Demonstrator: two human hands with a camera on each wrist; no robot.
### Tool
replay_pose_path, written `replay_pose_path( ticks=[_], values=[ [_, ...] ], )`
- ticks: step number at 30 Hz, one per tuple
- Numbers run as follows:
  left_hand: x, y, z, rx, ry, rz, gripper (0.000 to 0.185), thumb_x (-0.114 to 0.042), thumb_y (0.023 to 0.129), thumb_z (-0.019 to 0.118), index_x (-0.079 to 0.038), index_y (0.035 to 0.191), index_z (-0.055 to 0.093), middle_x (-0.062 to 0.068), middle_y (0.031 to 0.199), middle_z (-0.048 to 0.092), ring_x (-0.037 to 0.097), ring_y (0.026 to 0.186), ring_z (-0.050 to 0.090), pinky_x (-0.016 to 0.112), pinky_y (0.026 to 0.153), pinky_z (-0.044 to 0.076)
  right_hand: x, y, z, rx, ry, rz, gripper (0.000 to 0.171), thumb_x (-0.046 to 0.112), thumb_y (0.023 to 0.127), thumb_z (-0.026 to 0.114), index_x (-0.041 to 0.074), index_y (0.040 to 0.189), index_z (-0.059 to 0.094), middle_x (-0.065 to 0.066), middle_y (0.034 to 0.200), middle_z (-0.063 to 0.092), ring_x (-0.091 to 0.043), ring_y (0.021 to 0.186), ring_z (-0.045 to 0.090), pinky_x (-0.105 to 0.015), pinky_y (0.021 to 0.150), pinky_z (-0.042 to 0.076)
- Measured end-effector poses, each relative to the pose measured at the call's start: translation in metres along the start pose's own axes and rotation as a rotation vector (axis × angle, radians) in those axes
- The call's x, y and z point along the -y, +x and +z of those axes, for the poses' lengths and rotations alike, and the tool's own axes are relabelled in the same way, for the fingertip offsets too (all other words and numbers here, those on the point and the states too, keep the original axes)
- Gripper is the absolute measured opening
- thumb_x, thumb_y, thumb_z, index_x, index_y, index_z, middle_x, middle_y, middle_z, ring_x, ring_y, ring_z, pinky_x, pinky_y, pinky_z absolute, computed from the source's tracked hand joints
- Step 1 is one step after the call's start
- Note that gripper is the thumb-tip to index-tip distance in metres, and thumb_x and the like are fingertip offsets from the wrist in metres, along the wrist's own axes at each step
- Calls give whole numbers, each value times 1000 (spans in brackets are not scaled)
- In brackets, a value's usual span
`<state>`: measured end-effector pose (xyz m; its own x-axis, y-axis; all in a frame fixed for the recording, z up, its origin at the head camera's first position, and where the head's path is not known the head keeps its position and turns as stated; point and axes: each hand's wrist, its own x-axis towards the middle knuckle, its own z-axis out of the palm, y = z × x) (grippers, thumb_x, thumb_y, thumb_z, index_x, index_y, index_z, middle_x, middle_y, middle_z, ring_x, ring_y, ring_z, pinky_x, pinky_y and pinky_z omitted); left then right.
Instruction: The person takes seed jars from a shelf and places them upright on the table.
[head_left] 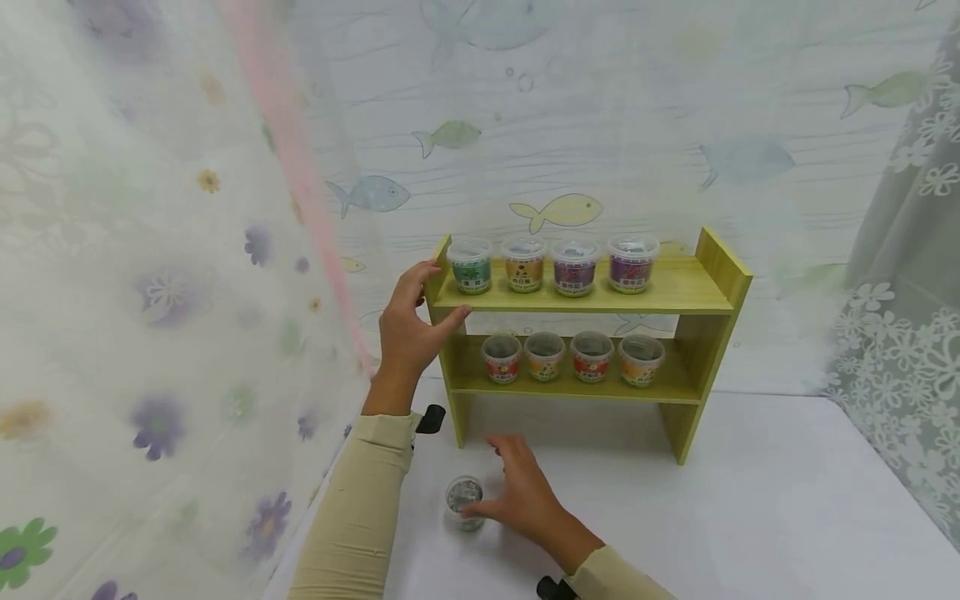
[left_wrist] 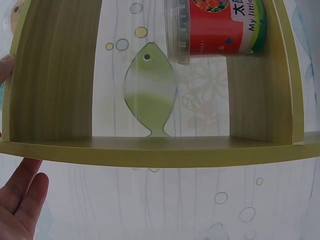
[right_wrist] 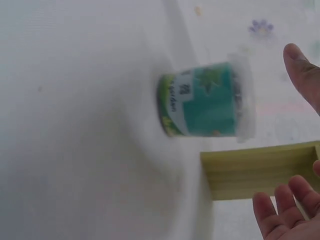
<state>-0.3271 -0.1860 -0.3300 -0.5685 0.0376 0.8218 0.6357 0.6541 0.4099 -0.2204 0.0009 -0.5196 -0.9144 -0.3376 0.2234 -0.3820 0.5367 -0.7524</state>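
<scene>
Left hand (head_left: 412, 321) on the rack (head_left: 688, 283), right hand (head_left: 521, 492) spread at a loose teal-label cup (right_wrist: 200, 105)

Left to right. Left hand grips the rack's left end: thumb at the upper shelf's front edge, fingers outside the side panel. Reads as bracing.

Loose cup: one, upright on the white cloth (head_left: 772, 483), just ahead of the gap between right thumb and fingers. Right fingers wide, holding nothing; right wrist view shows clearance to the cup.

My call: step in hand is lining up a grasp on that cup. Next move calls for bringing the spread fingers round it, then pinching, left hand steady.

Counts. Upper shelf, right of the left fingertips: four cups. One green-label cup (head_left: 471, 270), one orange-label cup (head_left: 524, 268), two purple-label cups (head_left: 575, 272). Lower shelf, beyond the right fingertips: four. Two red-label cups (head_left: 502, 362), two yellow-label cups (head_left: 544, 360), alternating. Nine cups total, one rack.
</scene>
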Motion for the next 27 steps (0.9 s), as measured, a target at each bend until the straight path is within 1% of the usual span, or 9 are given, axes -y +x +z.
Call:
replay_pose_path(
  ticks=[2,4,6,11,14,18,20,23,27],
  values=[
    [0,-1,-1,-3,6,-1,69,-38,83,87,-15,141,58,-6,154,52,18,132,58,47,98,55,2,0,-6,6,26,6,109,51,64,96,14,151,42,-2,140,49,-21,123,53,-42,98,54],
    [0,-1,-2,-3,14,0,69,-38,83,87,-14,141,58,-6,154,53,18,133,58,45,99,55,5,-1,-15,3,57,-7,107,49,66,96,13,152,42,-5,143,49,-23,126,52,-44,99,54],
    [-1,0,-3,2,18,5,69,-38,83,87,-13,140,58,-5,154,53,18,134,57,45,99,55,7,-1,-25,-9,72,-19,105,50,68,94,14,152,43,-5,145,48,-22,128,52,-44,101,54],
    [-1,5,-5,41,58,36,70,-41,84,86,-12,141,58,-2,153,53,20,132,59,44,98,56,9,-2,-56,-81,60,-76,98,54,68,92,22,148,47,3,143,51,-19,132,53,-43,103,54],
    [1,8,-7,65,86,70,70,-41,84,86,-12,141,58,0,152,54,22,127,61,44,97,57,11,-3,-75,-128,54,-128,94,51,69,93,24,147,48,5,143,51,-18,133,53,-43,103,54],
    [4,9,-11,99,104,107,71,-39,84,86,-11,143,57,3,151,54,24,116,63,44,96,57,15,-4,-98,-178,46,-201,89,41,71,95,17,145,50,1,142,51,-21,130,52,-45,101,54],
    [6,10,-13,115,109,121,72,-38,85,86,-12,145,55,4,151,54,25,113,64,44,94,58,16,-4,-109,-197,31,-239,88,36,72,95,13,144,51,-2,140,50,-22,129,52,-46,100,55],
    [10,11,-16,136,90,136,72,-35,85,86,-12,145,55,2,154,52,25,119,64,44,92,58,18,-2,-123,-242,-6,-308,86,30,72,96,10,142,51,-6,139,51,-26,127,53,-48,97,55],
    [16,14,-20,192,9,132,69,-30,86,86,-12,144,54,-3,161,46,24,130,60,47,96,55,20,0,-141,-332,-66,-410,84,26,68,98,8,138,55,-12,136,55,-25,124,54,-47,93,55]
  ],
)
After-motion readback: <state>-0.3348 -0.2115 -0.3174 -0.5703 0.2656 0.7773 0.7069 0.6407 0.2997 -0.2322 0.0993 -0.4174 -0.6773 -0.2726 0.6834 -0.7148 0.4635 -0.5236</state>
